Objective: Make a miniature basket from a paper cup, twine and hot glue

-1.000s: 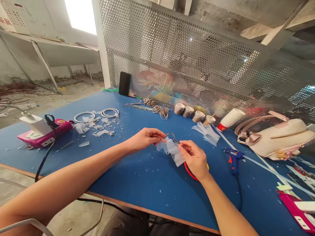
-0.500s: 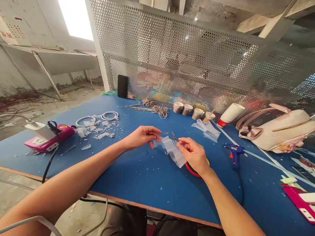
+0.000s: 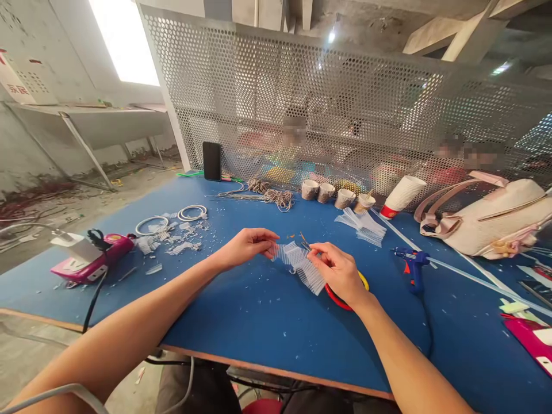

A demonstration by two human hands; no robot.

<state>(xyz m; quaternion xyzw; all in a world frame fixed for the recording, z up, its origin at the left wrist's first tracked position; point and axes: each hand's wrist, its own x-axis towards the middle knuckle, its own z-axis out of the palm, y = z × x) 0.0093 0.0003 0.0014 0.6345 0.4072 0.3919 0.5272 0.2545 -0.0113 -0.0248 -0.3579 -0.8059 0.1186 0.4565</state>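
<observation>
My left hand (image 3: 254,247) has its fingers pressed together at the left end of some clear ribbed plastic strips (image 3: 307,270), which lie in a slanting row between my hands. My right hand (image 3: 334,267) is closed in a pinch over the strips' right side; a thin pointed thing shows at its fingertips, too small to name surely. Beneath the right wrist lies a red and yellow ring-like object (image 3: 338,298), partly hidden. Small orange-brown bits (image 3: 291,236) sit just beyond the strips.
A blue glue gun (image 3: 413,265) lies right, near more clear strips (image 3: 364,227). Paper cups (image 3: 345,199), cord (image 3: 278,197), a phone (image 3: 212,161) and a bag (image 3: 495,218) line the back. White rings (image 3: 192,213) and a pink power strip (image 3: 110,259) are left.
The camera view has shifted slightly. My left fingers have drawn closer together at the end of the strips; my right hand has barely moved.
</observation>
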